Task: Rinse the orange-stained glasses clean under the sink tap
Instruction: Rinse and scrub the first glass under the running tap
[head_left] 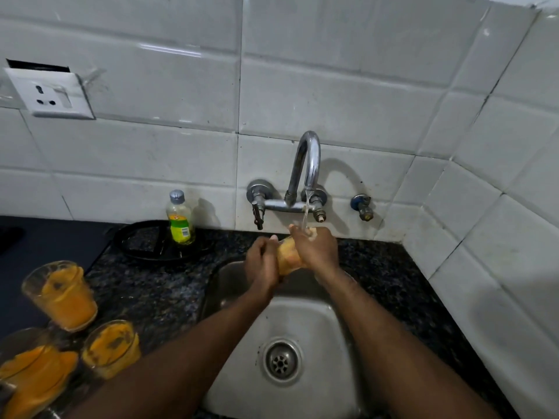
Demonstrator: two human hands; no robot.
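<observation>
Over the steel sink point(329, 322) I hold an orange-stained glass point(288, 255) between both hands. My left hand point(262, 264) grips its lower part. My right hand point(317, 247) is wrapped round its upper part near the rim, right under the running stream from the chrome tap point(307, 164). Water runs over my right fingers. Three more orange-stained glasses stand on the counter at the lower left: one further back point(62, 294), one nearer the sink point(112, 347) and one at the frame's edge point(33, 370).
A bottle of yellow-green dish liquid point(180, 219) stands on a black round rack point(142, 241) behind the sink's left side. Dark speckled granite counter point(157, 291) surrounds the basin. A small blue valve point(363, 207) sticks out of the tiled wall; a socket point(51, 93) is upper left.
</observation>
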